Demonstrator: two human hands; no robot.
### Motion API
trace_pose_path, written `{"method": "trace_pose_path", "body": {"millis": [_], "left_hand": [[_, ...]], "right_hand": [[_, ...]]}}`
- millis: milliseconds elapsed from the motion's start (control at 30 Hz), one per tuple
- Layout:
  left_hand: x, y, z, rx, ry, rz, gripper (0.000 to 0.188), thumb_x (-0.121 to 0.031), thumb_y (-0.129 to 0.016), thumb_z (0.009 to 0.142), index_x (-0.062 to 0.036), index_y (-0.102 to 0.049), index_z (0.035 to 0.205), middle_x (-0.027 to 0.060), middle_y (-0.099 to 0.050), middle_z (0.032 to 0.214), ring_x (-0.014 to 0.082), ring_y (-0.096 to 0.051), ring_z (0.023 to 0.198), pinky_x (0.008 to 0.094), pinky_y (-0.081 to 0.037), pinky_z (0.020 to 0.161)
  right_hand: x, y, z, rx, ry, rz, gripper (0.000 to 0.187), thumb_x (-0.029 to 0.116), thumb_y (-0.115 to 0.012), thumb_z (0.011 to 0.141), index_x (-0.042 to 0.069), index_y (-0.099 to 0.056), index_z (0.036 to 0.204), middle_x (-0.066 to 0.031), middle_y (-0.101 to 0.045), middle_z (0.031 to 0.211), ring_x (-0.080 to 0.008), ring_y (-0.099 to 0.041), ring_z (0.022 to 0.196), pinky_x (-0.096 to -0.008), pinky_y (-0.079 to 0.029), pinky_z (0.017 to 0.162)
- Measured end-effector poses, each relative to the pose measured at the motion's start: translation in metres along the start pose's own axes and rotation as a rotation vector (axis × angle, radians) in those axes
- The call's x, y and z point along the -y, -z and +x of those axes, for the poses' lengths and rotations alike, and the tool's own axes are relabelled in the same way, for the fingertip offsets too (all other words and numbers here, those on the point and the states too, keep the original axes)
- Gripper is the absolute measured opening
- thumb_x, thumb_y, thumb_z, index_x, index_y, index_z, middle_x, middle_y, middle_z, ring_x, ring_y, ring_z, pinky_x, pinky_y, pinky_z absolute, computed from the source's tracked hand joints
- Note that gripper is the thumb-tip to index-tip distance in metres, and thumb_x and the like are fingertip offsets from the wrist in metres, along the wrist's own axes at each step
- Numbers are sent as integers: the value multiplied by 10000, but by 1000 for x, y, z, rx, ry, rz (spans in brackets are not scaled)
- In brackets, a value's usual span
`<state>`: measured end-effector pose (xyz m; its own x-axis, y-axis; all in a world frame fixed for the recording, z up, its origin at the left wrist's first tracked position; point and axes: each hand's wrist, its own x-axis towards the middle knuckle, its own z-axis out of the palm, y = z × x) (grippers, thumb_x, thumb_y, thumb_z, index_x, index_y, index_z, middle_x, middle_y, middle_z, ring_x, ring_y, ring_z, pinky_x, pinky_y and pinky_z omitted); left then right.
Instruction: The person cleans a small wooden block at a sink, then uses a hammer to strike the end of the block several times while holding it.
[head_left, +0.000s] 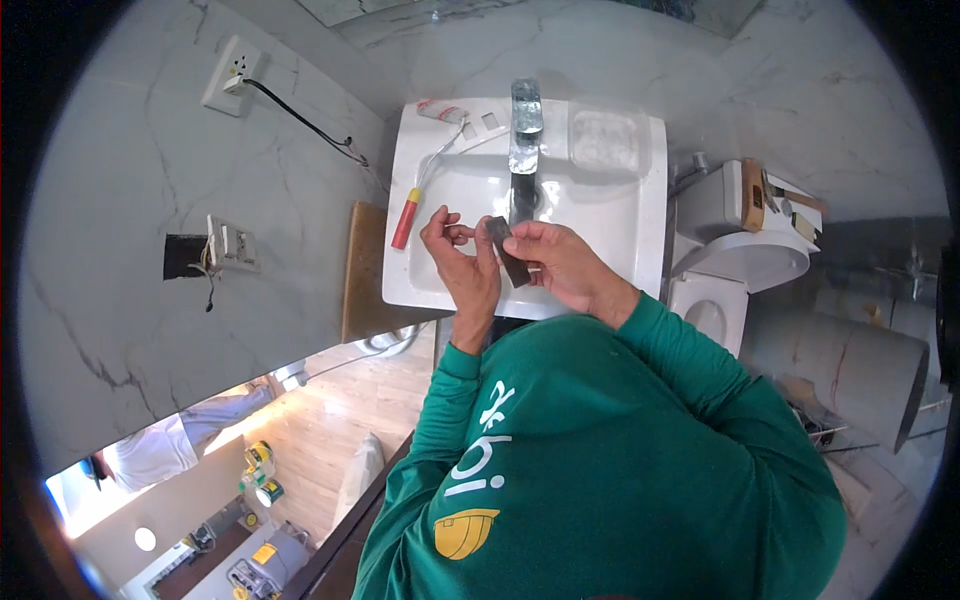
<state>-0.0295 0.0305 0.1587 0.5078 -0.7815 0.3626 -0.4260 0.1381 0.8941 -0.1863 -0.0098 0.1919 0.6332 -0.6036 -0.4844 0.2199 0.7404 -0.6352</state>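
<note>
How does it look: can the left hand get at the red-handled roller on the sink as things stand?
Probably yes: the roller's red handle lies just left of the left hand, with nothing visible between them, while the right hand pinches the dark bar.

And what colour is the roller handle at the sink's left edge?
The roller handle is red with a yellow collar; head view shows it.

Glare lower left; edges curve, corners black.

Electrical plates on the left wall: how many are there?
2: a white socket plate near the top, and another white plate lower down, beside a dark recess. No others show.
</note>
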Motion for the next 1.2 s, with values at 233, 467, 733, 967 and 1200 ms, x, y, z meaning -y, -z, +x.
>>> {"method": "trace_pose_path", "body": {"millis": [233,467,733,967,1200], "left_hand": [[0,-2,3,-15,7,53,614,-117,-784,955,29,-450,1449,146,-525,1230,186,-569,908,347,-481,847],[1,-4,2,-6,-18,16,608,-112,-778,959,21,-449,1453,147,-521,1227,187,-576,896,349,-475,844],[4,-3,-1,-7,50,47,536,-137,-753,979,20,-484,1416,152,-529,1208,197,-570,902,354,-485,848],[26,-2,-9,314,63,234,317,-174,-718,972,2,-639,1223,162,-625,1061,336,-599,970,448,-497,885],[74,-30,-19,502,-34,419,475,-202,-805,880,25,-623,1256,199,-640,1116,411,-611,1060,491,-500,929]], "right_hand": [[0,3,0,4,-24,-20,226,317,-750,993,164,-702,1152,58,-713,967,-60,-629,829,-269,-453,732],[-3,1,-1,15,-14,-13,241,309,-748,994,150,-699,1168,56,-716,987,-59,-627,838,-268,-469,766],[6,10,2,-98,44,-17,231,276,-706,1026,121,-654,1189,12,-716,1000,-108,-665,828,-307,-512,758],[-5,73,20,-373,-74,-413,262,269,-569,1090,119,-595,1303,-71,-709,983,-174,-675,781,-355,-554,725],[-48,130,80,-498,407,-1207,329,233,-526,1090,37,-605,1343,-292,-656,1141,-459,-664,1012,-463,-544,930]]}}
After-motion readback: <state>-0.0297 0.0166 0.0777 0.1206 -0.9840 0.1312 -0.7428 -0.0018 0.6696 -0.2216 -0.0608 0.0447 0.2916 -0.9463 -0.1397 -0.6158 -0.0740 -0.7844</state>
